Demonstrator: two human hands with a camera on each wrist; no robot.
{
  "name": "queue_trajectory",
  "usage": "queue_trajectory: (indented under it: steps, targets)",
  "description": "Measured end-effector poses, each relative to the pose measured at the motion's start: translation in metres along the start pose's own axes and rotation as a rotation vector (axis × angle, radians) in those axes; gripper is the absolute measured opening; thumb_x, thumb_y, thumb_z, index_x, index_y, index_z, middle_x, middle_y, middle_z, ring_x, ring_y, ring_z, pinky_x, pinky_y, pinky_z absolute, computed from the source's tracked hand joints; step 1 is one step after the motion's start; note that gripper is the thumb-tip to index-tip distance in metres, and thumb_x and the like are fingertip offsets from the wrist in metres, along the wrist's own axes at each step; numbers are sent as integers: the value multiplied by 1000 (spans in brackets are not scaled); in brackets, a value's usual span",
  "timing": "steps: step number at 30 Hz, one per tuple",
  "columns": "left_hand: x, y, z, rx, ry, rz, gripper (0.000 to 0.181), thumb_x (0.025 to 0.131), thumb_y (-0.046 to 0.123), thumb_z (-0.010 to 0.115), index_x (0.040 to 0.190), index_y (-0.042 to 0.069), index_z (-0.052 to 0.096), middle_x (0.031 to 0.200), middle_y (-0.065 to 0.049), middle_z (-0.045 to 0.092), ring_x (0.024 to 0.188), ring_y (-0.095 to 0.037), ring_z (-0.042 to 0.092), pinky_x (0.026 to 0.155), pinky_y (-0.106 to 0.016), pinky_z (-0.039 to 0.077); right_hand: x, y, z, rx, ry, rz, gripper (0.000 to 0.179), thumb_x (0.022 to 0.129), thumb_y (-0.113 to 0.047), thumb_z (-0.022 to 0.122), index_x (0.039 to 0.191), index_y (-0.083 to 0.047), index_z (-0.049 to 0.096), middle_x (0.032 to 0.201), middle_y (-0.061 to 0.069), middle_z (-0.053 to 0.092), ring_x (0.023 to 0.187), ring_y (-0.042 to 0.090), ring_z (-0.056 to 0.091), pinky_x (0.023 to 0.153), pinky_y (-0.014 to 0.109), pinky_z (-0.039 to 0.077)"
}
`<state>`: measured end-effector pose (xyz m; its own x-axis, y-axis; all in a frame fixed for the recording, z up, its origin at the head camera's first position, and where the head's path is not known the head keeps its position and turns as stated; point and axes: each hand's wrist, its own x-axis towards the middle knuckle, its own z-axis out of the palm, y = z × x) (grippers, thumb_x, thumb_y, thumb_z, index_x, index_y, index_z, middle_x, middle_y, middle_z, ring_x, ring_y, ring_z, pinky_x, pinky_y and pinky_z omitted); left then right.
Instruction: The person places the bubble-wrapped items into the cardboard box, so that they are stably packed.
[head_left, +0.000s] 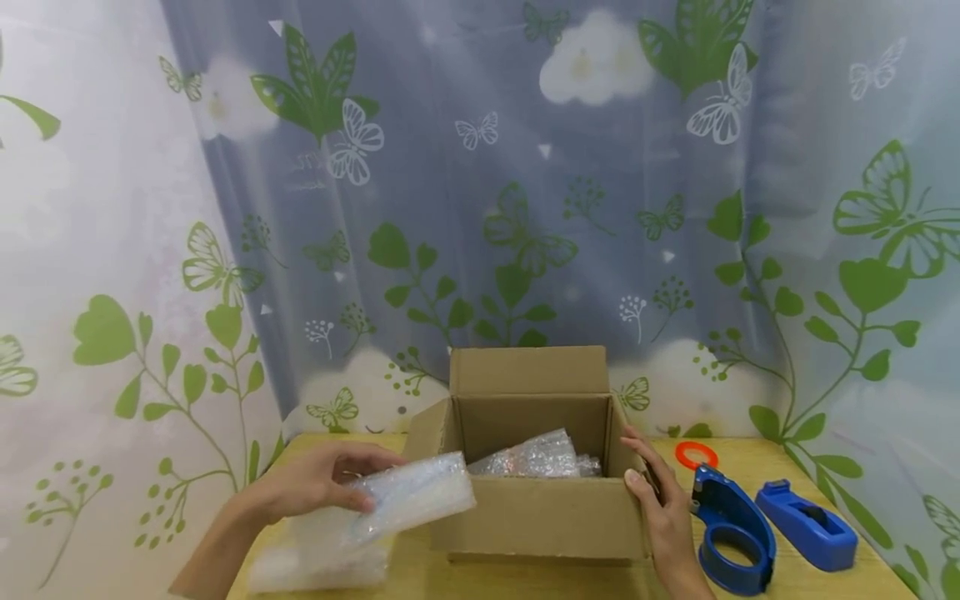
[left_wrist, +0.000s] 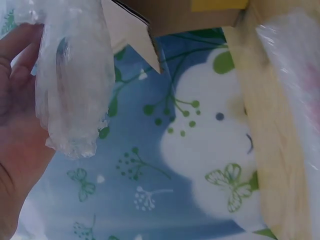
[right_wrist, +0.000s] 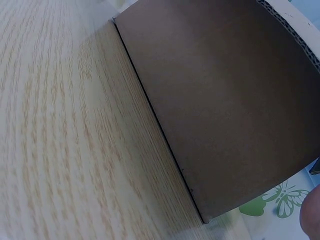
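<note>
1. Nearest me, a whitish bundle of clear bubble wrap [head_left: 322, 567] lies at the left front of the pale yellow wood-grain worktop [head_left: 408, 575].
2. The left hand [head_left: 322, 479] pinches a flat, whitish bubble-wrapped packet [head_left: 431, 492] by one end, thumb on its near face; the free end points towards the box, probably so the fingers stay off it.
3. The right hand [head_left: 662, 504] is bent round the near right edge of a brown cardboard box [head_left: 540, 521], seemingly steadying it.
4. The box's left flap [head_left: 426, 429] juts out beside the left hand and might snag the packet.
5. Inside, more silvery-clear bubble-wrapped goods [head_left: 536, 457] take up room.
6. To the right stand a blue handheld tape dispenser [head_left: 765, 542], a blue desktop dispenser [head_left: 813, 527] and a flat orange ring [head_left: 696, 455], apparently out of the way.
7. Behind hangs a blue-grey leaf-and-butterfly curtain [head_left: 420, 175].
</note>
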<state>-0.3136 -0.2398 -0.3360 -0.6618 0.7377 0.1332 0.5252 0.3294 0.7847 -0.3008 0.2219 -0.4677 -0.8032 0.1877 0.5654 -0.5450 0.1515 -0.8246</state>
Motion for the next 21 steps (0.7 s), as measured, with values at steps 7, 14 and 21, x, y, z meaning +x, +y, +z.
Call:
queue_trajectory:
  steps: [7,14,21]
  targets:
    - [43,18,-1,29,-29,15,53,96,16,76,146,11,61,150,-10,58,140,-33,52,112,-49,46,0,1,-3,-8,-29,4,41,110,-10,48,151,-6,52,164,2,41,147,0,34,110,10,31]
    - [79,29,6,42,-23,8,52,97,9,73,146,16,61,150,-6,59,143,-30,50,111,-43,48,0,2,-3,3,-16,8,41,110,-8,48,150,-6,53,163,2,43,146,0,36,110,10,32]
    - [110,40,15,124,18,56,49,98,4,69,144,18,64,148,-3,60,142,-26,52,113,-44,46,1,4,-3,57,-28,-24,41,109,-3,48,150,-2,51,164,6,41,148,3,35,112,12,32]
